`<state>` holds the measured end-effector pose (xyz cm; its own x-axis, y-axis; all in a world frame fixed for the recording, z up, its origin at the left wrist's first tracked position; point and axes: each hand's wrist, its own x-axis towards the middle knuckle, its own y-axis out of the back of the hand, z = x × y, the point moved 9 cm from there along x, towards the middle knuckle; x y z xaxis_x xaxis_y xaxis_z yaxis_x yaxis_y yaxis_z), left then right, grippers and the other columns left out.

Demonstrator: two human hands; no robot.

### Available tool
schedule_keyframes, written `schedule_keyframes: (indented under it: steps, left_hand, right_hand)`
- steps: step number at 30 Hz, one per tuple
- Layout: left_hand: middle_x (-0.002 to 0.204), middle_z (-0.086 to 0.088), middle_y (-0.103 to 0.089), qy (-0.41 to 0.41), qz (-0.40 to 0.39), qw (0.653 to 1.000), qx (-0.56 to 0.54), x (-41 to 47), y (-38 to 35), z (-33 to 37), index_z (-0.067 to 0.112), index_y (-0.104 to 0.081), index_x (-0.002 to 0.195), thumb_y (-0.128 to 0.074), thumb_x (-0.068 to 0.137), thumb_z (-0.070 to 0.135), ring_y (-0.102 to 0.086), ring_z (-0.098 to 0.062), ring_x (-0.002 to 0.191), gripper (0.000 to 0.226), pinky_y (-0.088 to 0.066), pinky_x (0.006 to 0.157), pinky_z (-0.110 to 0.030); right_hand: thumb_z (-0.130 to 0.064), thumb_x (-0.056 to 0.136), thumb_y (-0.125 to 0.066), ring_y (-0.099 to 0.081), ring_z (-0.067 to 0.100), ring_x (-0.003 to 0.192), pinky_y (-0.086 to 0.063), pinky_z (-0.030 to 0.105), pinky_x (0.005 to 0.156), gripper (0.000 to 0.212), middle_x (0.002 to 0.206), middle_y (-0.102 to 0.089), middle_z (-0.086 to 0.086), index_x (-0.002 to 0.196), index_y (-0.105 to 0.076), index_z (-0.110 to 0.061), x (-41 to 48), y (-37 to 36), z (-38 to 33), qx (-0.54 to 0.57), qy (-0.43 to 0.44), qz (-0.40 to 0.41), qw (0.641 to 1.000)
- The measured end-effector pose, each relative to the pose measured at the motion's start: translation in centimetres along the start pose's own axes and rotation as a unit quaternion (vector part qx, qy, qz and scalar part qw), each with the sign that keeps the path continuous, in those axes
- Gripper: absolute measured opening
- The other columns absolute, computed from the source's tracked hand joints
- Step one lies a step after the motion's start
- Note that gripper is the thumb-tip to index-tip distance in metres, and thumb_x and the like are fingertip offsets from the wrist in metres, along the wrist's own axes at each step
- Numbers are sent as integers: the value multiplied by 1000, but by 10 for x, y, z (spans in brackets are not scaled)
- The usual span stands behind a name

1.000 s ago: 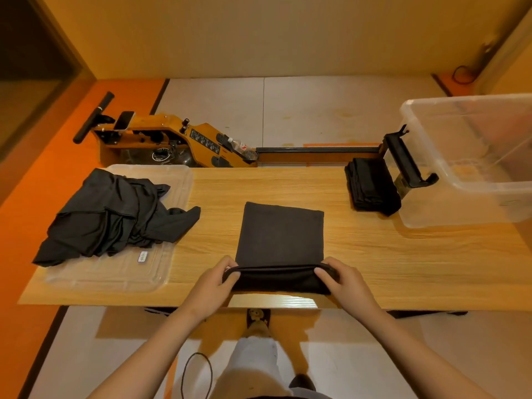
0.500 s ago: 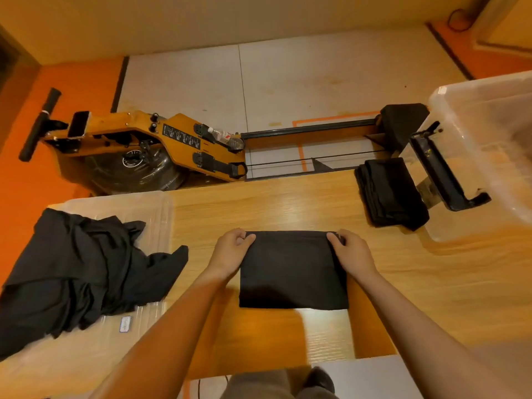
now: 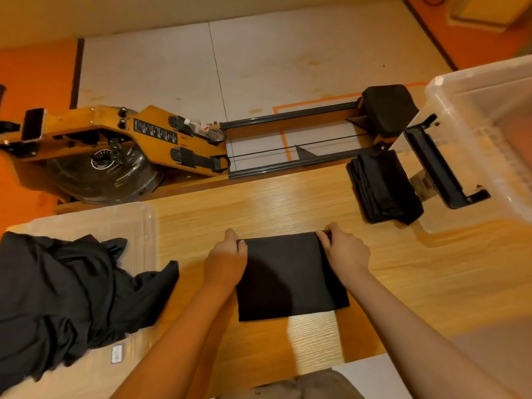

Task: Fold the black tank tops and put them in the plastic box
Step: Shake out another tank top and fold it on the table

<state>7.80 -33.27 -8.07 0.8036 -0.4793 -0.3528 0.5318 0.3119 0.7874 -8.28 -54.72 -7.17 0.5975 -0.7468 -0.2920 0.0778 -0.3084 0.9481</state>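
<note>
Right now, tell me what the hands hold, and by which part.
Both grip the folded black fabric tank top by its far edge: left hand at the left corner, right hand at the right corner.

Pale wood-grain tabletop [image 3: 288, 203] fills lower half; glare patches near centre and at 6 o'clock. Beyond far edge, rowing machine [image 3: 155, 131] lies on floor from 9 to 2 o'clock: orange-brown wooden frame, dark round water tank [image 3: 115, 174] at 9 o'clock, black rails [image 3: 288, 115] running right to black padded seat [image 3: 388, 106] at 2 o'clock. Clear bottle [image 3: 201, 128] lies on frame. Floor [image 3: 288, 59] at 12 o'clock: pale grey panels, stained, orange tape line [image 3: 316, 100] across. Orange floor strip [image 3: 34, 70] at 10 o'clock. Beige wall [image 3: 144, 12] along top. Warm yellowish light.
</note>
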Motion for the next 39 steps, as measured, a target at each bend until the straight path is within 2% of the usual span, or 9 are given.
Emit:
schedule_keyframes:
  steps: [3, 5, 10, 17, 22, 25, 28, 33, 39]
  left_hand:
    - [78, -5, -57, -34, 110, 990, 80, -7, 25, 9, 9, -50, 106, -45, 99, 30, -56, -22, 70, 23, -38, 55, -30]
    - [105, -10, -62, -79, 158, 981, 78, -22, 27, 21, 6, -55, 118, -53, 95, 29, -59, -27, 96, 32, -49, 76, -35]
    - [156, -12, -28, -147, 83, 976, 139, -69, -50, 42, 9, -29, 148, -49, 95, 33, -22, -26, 145, 62, -22, 119, -44]
    - [161, -8, -12, -186, 23, 955, 231, -70, -80, 30, 15, -19, 153, -28, 97, 46, -7, -23, 149, 65, -11, 117, -44]
    - [159, -5, -22, -350, -7, 876, 332, -27, -53, 39, 19, -24, 152, -33, 97, 44, -7, -19, 149, 62, -4, 119, -39]
    - [156, -10, -29, -283, 45, 902, 323, -19, -30, 47, 12, -27, 149, -29, 97, 39, -6, -21, 149, 59, -7, 119, -41]
    - [157, -8, -23, -243, 57, 931, 265, -47, -45, 49, 12, -27, 150, -32, 97, 36, -19, -23, 147, 58, -14, 118, -42]
    - [159, -4, -19, -129, 45, 969, 206, -81, -75, 17, 13, -24, 152, -28, 98, 40, -15, -21, 148, 61, -14, 116, -43]
    - [160, 3, -8, -121, 49, 980, 149, -79, -66, 21, 20, -13, 153, -17, 97, 47, -4, -14, 149, 62, -4, 121, -36]
  right_hand:
    - [-44, 99, -39, -59, 26, 87, -41, 32, 58, 36, 94, -64, 9, 110, -53, -13, -12, 25, 5, 52, -11, 103, 993]
    - [-35, 98, -42, -55, 28, 101, -47, 39, 75, 34, 107, -61, 12, 115, -57, -9, -31, 38, -9, 77, 72, 188, 976]
    - [-39, 97, -32, -22, 27, 144, -17, 43, 115, 53, 152, -36, 8, 145, -39, -19, -67, -32, -59, 5, 272, 99, 957]
    - [-46, 95, -31, -17, 22, 147, -16, 41, 116, 58, 157, -26, 4, 150, -30, -25, -72, -56, -40, 6, 232, 28, 972]
    - [-48, 89, -39, -56, 28, 118, -49, 37, 87, 55, 136, -55, 9, 133, -54, -19, -91, -40, -33, 37, 166, 32, 985]
    - [-39, 87, -61, -61, 28, 104, -52, 37, 82, 47, 123, -60, 12, 126, -59, -13, -86, -15, -32, 70, 174, 75, 979]
    - [-33, 83, -68, -50, 32, 127, -40, 42, 103, 59, 138, -52, 15, 135, -53, -10, -71, -8, -58, 56, 258, 91, 960]
    - [-38, 92, -44, -22, 18, 143, -30, 43, 115, 57, 151, -39, 3, 144, -41, -17, -65, -44, -94, -5, 398, -9, 917]
    - [-43, 94, -30, -25, 19, 142, -15, 39, 114, 58, 150, -42, 3, 143, -42, -16, -58, -56, -88, -56, 399, -39, 914]
